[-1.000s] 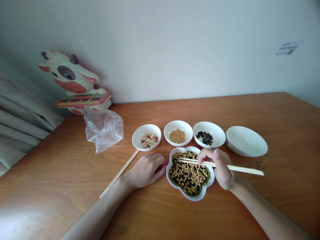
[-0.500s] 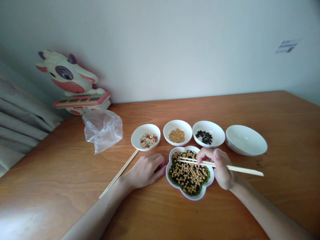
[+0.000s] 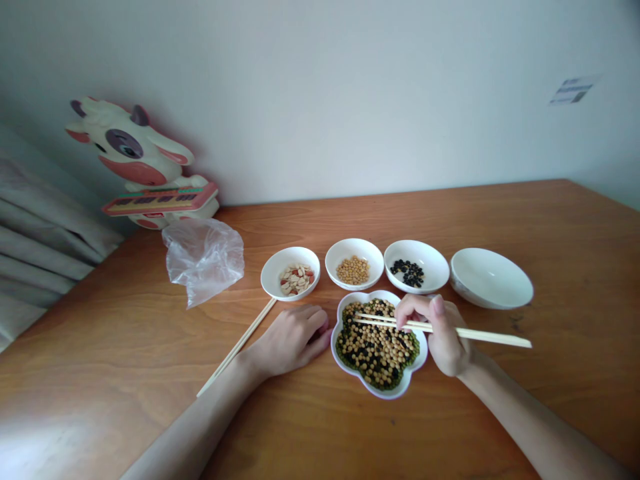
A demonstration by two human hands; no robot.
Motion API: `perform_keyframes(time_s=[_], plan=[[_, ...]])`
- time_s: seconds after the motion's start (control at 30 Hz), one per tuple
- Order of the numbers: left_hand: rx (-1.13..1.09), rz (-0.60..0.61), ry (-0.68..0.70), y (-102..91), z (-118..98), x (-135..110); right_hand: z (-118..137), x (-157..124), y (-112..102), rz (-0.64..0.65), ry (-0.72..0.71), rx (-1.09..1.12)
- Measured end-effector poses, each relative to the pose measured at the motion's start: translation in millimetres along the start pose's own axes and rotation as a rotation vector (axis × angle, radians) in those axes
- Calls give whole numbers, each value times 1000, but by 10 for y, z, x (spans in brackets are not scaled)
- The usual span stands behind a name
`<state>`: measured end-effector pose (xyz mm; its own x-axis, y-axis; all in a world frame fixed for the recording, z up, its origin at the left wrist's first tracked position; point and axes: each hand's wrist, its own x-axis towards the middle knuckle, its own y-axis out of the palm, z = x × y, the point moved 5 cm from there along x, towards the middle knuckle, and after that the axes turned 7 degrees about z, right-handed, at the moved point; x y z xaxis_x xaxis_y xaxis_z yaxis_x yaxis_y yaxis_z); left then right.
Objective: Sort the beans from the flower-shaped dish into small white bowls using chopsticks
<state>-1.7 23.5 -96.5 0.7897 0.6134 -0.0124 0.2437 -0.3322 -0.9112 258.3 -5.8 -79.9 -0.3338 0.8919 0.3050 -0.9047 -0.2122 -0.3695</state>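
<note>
A white flower-shaped dish (image 3: 340,362) stands before me, holding mixed yellow soybeans, black beans and small green beans. My right hand (image 3: 443,333) grips a pair of wooden chopsticks (image 3: 493,337) over the dish's right side. Their tips reach down among the beans at its upper left; whether a bean is pinched between them is too small to tell. Loosely curled, my left hand (image 3: 297,339) rests on the table with its fingertips and thumb against or very near the dish's left rim. Nothing shows in its fingers, though the tips are partly hidden.
Behind the dish stand white bowls: one with peanuts and pale flat pieces (image 3: 296,280), one with soybeans (image 3: 353,270), one with black beans (image 3: 409,273), and an empty one (image 3: 493,279). More chopsticks (image 3: 240,343), a plastic bag (image 3: 204,260) and a cow toy keyboard (image 3: 155,167) lie left.
The rear ends of the chopsticks in my right hand have shifted slightly up and right, with the tips still among the beans. My left hand stays put. The whole view has moved a touch.
</note>
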Motion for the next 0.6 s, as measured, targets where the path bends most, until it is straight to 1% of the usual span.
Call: perform_keyframes(time_s=[0.1,0.17,0.3,0.37,0.43,0.5,0.6], plan=[[0,0,-3,5,3,-6,9,-2,-29,-45,-23,71],[1,2,-5,6,0,-6,30,-2,-81,-112,-43,122],[-3,-1,-12,-4,-9,5,105,-7,-247,-313,-120,253],[-3,0,-9,-9,-14,8,139,-8,-326,-422,-172,290],[-3,2,-4,-10,-16,8,140,6,-370,-507,-189,309],[2,1,-5,-9,-15,6,107,48,-362,-534,-146,303],[2,3,-9,-7,-12,6,43,120,-297,-478,-54,255]])
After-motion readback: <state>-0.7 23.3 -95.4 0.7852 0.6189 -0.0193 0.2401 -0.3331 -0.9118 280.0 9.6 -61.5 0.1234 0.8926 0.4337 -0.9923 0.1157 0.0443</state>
